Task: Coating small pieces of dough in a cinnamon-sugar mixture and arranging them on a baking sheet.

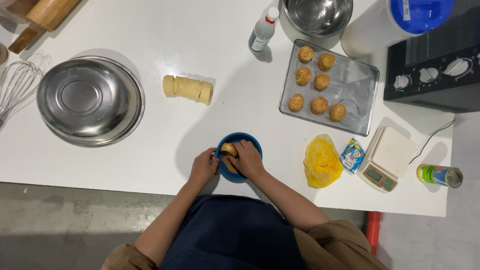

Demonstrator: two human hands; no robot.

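Observation:
A small blue bowl (pixel 250 140) sits near the front edge of the white table (pixel 200 50). My right hand (pixel 248 159) reaches into it and is shut on a golden, crumb-coated dough piece (pixel 229 149). Beside it, my left hand (pixel 204 165) grips the bowl's left rim. A row of sliced pale dough pieces (pixel 188 89) lies further back on the table. To the right, a metal baking tray (pixel 359 95) holds several coated dough pieces (pixel 319 105).
A large steel bowl (pixel 90 101) and a whisk (pixel 17 87) stand at the left, a rolling pin (pixel 42 17) at the back left. At the back are a small bottle (pixel 264 31) and another steel bowl (pixel 317 15). Right: yellow bag (pixel 322 162), small packet (pixel 352 155), kitchen scale (pixel 387 159), can (pixel 440 175), black oven (pixel 435 75).

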